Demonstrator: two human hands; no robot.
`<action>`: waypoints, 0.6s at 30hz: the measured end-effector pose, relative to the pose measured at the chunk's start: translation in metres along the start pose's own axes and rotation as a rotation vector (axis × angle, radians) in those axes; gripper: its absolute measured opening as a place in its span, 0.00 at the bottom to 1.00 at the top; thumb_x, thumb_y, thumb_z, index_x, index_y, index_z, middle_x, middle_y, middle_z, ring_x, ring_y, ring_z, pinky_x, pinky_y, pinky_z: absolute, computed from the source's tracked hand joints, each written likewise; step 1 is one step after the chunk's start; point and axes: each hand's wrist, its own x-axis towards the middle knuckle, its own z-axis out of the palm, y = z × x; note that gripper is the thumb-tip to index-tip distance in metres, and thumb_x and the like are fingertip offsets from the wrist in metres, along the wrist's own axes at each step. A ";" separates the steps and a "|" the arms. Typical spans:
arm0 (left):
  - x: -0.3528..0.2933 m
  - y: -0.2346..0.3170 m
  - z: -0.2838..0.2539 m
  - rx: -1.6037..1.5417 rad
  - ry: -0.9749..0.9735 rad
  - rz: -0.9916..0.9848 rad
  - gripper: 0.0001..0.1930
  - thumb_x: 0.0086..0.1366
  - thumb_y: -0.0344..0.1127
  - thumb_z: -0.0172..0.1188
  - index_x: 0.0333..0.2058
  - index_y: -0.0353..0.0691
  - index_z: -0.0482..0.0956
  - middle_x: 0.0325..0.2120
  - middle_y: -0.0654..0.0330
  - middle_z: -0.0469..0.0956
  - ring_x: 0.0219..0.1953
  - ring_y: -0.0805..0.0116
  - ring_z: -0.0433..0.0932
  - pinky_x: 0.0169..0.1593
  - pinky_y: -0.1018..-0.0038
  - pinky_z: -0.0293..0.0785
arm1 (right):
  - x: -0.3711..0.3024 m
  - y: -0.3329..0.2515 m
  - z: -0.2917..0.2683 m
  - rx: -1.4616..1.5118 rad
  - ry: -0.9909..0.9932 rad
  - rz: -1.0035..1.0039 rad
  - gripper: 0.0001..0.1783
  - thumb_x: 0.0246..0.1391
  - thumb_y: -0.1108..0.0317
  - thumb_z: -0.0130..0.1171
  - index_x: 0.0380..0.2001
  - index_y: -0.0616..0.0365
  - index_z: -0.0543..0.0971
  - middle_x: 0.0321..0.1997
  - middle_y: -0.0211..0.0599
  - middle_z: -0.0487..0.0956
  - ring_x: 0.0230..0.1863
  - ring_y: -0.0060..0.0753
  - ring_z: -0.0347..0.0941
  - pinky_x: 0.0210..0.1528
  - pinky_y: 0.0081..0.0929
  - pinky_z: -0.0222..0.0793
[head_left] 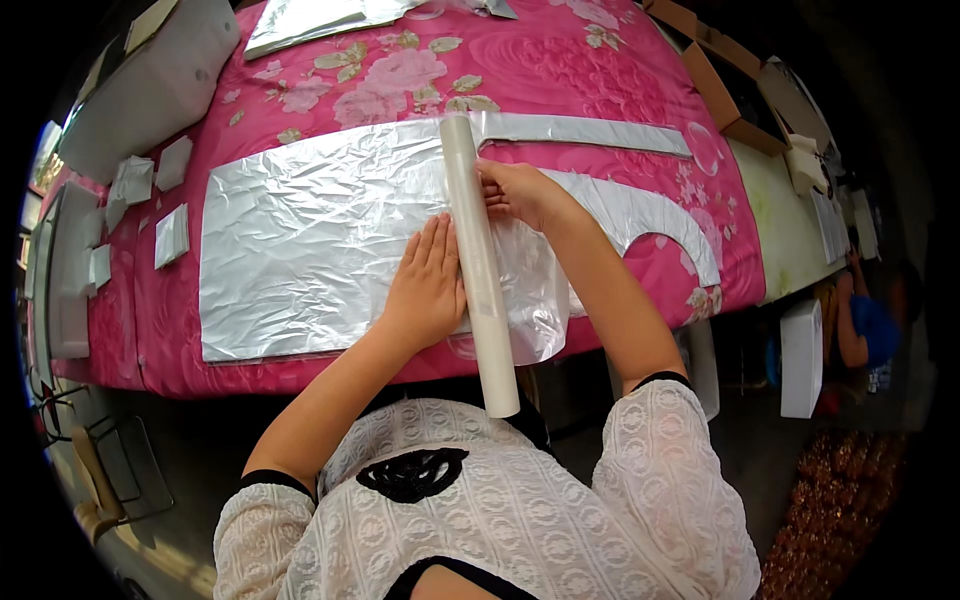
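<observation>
Chair: at the far left, below the desk edge, we see part of a tan chair (95,490) with a dark metal frame.
White trough: a long white trough (70,285) lies along the left end of the pink flowered desk (170,340).
White packets: near it we count several flat white packets (172,238), scattered and apart from one another.
White box: a larger white box (150,85) stands at the far left corner.
Silver sheet: we have a creased silver sheet (300,250) spread flat before us; another silver piece (320,22) lies at the far edge.
Left hand: our left hand (428,285) rests palm down on the sheet, fingers straight and together, its grip spread flat just beside the roll.
Roll: the pale, long roll (478,265) lies across the sheet between our hands, its near end jutting past the desk edge toward us.
Right hand: our right hand (513,193) has its fingers bent at the roll's right side; we cannot tell whether its grip pinches anything.
Clear film: glossy clear film (538,325) spreads beside the roll, below the right hand.
Silver strips: rightward run a straight strip (590,130) and a curved strip (665,210).
Cardboard box: an open brown cardboard box (735,95) sits at the far right.
</observation>
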 end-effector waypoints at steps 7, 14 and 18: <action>0.004 0.003 -0.006 0.022 0.054 0.013 0.30 0.61 0.37 0.40 0.58 0.22 0.54 0.61 0.39 0.54 0.65 0.48 0.50 0.66 0.60 0.43 | 0.057 -0.011 -0.019 0.726 0.243 -0.200 0.16 0.55 0.57 0.52 0.40 0.59 0.71 0.39 0.36 0.75 0.40 0.36 0.72 0.47 0.34 0.67; 0.002 0.001 0.000 0.020 0.050 0.007 0.30 0.60 0.37 0.40 0.59 0.23 0.53 0.61 0.40 0.53 0.65 0.50 0.50 0.66 0.60 0.42 | 0.048 -0.027 -0.129 1.169 0.398 -0.600 0.14 0.52 0.60 0.47 0.35 0.59 0.72 0.36 0.39 0.77 0.37 0.38 0.74 0.41 0.38 0.71; 0.001 0.001 0.000 0.005 0.030 0.002 0.32 0.59 0.37 0.39 0.60 0.23 0.51 0.62 0.40 0.50 0.66 0.50 0.48 0.67 0.60 0.41 | 0.015 -0.046 -0.192 1.224 0.567 -0.744 0.17 0.54 0.59 0.44 0.38 0.62 0.72 0.40 0.42 0.78 0.40 0.41 0.75 0.43 0.40 0.71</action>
